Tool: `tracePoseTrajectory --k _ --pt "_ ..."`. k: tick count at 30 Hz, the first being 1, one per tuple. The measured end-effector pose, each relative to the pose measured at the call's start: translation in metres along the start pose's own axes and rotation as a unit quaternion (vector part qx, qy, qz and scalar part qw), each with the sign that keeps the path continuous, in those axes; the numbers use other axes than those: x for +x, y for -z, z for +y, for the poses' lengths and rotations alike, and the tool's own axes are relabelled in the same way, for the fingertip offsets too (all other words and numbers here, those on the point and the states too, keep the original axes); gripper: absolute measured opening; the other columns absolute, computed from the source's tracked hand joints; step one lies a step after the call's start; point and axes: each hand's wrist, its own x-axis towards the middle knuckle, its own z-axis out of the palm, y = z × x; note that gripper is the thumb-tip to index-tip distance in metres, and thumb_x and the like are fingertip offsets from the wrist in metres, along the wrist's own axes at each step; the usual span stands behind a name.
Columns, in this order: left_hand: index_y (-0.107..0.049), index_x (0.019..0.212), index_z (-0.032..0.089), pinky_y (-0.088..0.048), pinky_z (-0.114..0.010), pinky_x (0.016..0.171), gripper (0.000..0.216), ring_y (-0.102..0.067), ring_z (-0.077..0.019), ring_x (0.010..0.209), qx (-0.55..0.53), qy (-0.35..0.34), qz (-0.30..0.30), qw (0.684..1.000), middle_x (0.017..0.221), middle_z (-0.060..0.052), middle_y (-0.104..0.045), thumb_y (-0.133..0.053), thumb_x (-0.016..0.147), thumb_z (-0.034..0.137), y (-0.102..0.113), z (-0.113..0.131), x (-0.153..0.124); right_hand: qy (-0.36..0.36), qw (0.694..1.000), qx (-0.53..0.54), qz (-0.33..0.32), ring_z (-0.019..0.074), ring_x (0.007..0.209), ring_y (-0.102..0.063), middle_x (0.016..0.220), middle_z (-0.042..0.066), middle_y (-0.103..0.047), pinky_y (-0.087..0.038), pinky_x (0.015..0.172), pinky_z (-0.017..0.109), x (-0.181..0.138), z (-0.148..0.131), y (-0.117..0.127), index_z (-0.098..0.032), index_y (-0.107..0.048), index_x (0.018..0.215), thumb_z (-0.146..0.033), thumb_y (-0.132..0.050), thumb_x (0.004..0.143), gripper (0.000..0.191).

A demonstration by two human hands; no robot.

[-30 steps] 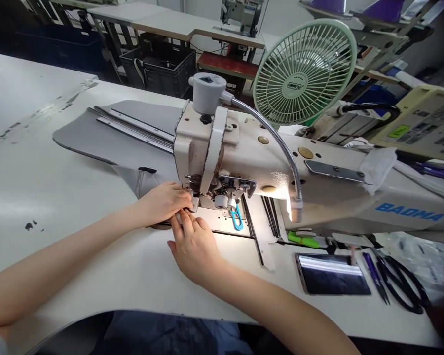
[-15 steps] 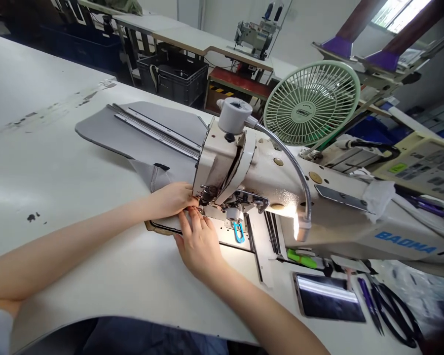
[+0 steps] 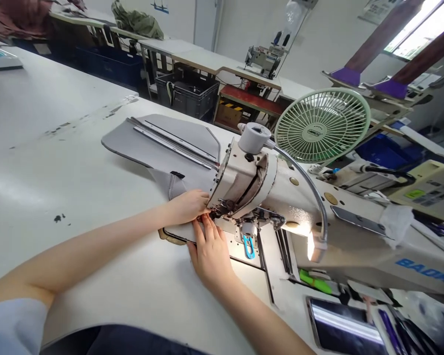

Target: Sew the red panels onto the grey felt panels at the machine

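Observation:
A grey fabric panel [image 3: 133, 148] with dark-edged strips lies on the white table and runs under the head of a sewing machine [image 3: 227, 175]. My left hand [image 3: 188, 206] is closed on the panel's near part, left of the needle area, with its fingertips partly hidden by the machine head. Just in front of the needle, my right hand [image 3: 213, 254] rests with fingers stretched out flat, their tips at the fabric and close to the left fingers. The needle itself is hard to make out. A blue looped piece [image 3: 249, 247] sits right of the presser area.
A lit lamp [image 3: 314, 246] hangs on a bendable neck over the machine bed. Behind the machine stands a green fan [image 3: 321, 125]. A phone [image 3: 346, 328], a bright green tool [image 3: 314, 281] and dark scissors [image 3: 416, 328] lie at the right. Grey crate [image 3: 192, 96] beyond the table.
The camera view has swung up and left, so everything appears lower and further right. Both hands stay at the same place by the needle; the fabric shows no clear shift against the machine.

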Motion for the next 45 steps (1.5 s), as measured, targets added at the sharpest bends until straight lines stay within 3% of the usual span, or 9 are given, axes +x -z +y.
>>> tracePoseTrajectory --k 10,20,28,31,34,36,40,42,45 --pt "-0.066 0.073 0.018 -0.039 -0.032 0.073 0.019 -0.058 -0.0188 0.086 -0.009 -0.016 -0.008 1.000 0.080 -0.003 -0.068 -0.058 0.090 0.012 0.009 0.002 -0.001 0.055 0.997 0.022 0.041 0.0279 0.127 -0.051 0.138 0.018 -0.056 -0.045 0.100 0.044 -0.002 0.005 0.002 -0.006 -0.048 0.140 -0.021 -0.043 0.097 0.046" --pt "-0.069 0.087 0.022 -0.040 -0.033 0.076 0.012 -0.057 -0.0184 0.095 0.037 0.002 -0.013 0.999 0.091 -0.004 -0.068 -0.058 0.090 0.018 0.009 -0.001 0.000 0.131 0.982 0.051 0.122 0.0246 0.114 -0.062 0.124 0.012 -0.066 -0.050 0.089 0.038 0.006 0.023 0.000 -0.014 -0.055 0.132 -0.014 -0.042 0.095 0.040" --pt "-0.064 0.092 0.016 -0.039 -0.039 0.075 0.024 -0.058 -0.0239 0.089 0.082 0.114 0.006 0.990 0.089 -0.011 -0.066 -0.044 0.095 0.028 0.021 0.014 -0.013 0.199 0.964 0.075 0.161 0.0207 0.094 -0.069 0.106 0.008 -0.073 -0.054 0.080 0.034 0.004 0.025 0.006 -0.018 -0.060 0.122 -0.015 -0.041 0.095 0.033" --pt "-0.063 0.089 0.015 -0.039 -0.038 0.070 0.025 -0.060 -0.0230 0.078 0.079 0.171 -0.002 0.982 0.077 -0.009 -0.066 -0.046 0.096 0.031 0.039 0.020 -0.052 0.221 0.958 0.084 0.164 0.0209 0.092 -0.069 0.106 0.008 -0.073 -0.055 0.079 0.034 0.000 0.025 0.009 -0.018 -0.060 0.121 -0.018 -0.043 0.096 0.030" --pt "-0.062 0.097 0.015 -0.040 -0.035 0.071 0.024 -0.061 -0.0207 0.080 0.066 0.193 -0.008 0.979 0.084 -0.007 -0.069 -0.053 0.093 0.037 0.074 0.032 -0.120 0.247 0.953 0.077 0.156 0.0219 0.094 -0.069 0.109 0.009 -0.072 -0.056 0.080 0.034 -0.001 0.028 0.007 -0.019 -0.058 0.124 -0.021 -0.044 0.097 0.031" --pt "-0.063 0.101 0.018 -0.039 -0.032 0.070 0.016 -0.062 -0.0181 0.083 0.059 0.203 -0.014 0.977 0.089 -0.004 -0.070 -0.059 0.088 0.025 0.103 0.044 -0.173 0.265 0.951 0.054 0.150 0.0228 0.101 -0.068 0.117 0.009 -0.069 -0.056 0.083 0.034 0.000 0.028 0.004 -0.021 -0.055 0.130 -0.024 -0.046 0.096 0.035" --pt "-0.066 0.086 0.024 -0.037 -0.030 0.071 0.029 -0.060 -0.0134 0.077 0.055 0.238 -0.025 0.969 0.075 0.005 -0.069 -0.057 0.072 0.001 0.150 0.071 -0.261 0.270 0.947 0.000 0.172 0.0266 0.120 -0.060 0.140 0.013 -0.055 -0.054 0.092 0.037 0.012 0.022 -0.005 -0.022 -0.039 0.147 -0.026 -0.045 0.095 0.052" --pt "-0.066 0.074 0.024 -0.036 -0.030 0.072 0.028 -0.057 -0.0132 0.072 0.057 0.256 -0.027 0.965 0.065 0.005 -0.066 -0.057 0.069 -0.001 0.163 0.082 -0.290 0.265 0.945 -0.032 0.189 0.0277 0.121 -0.059 0.142 0.013 -0.053 -0.053 0.091 0.039 0.026 0.015 -0.010 -0.021 -0.037 0.148 -0.025 -0.045 0.093 0.056" --pt "-0.068 0.073 0.025 -0.037 -0.030 0.074 0.025 -0.057 -0.0139 0.072 0.068 0.282 -0.016 0.957 0.062 0.004 -0.064 -0.060 0.070 0.002 0.171 0.087 -0.314 0.279 0.935 -0.079 0.202 0.0263 0.109 -0.065 0.130 0.010 -0.063 -0.054 0.084 0.039 0.053 0.001 -0.016 -0.021 -0.050 0.137 -0.023 -0.043 0.092 0.045"
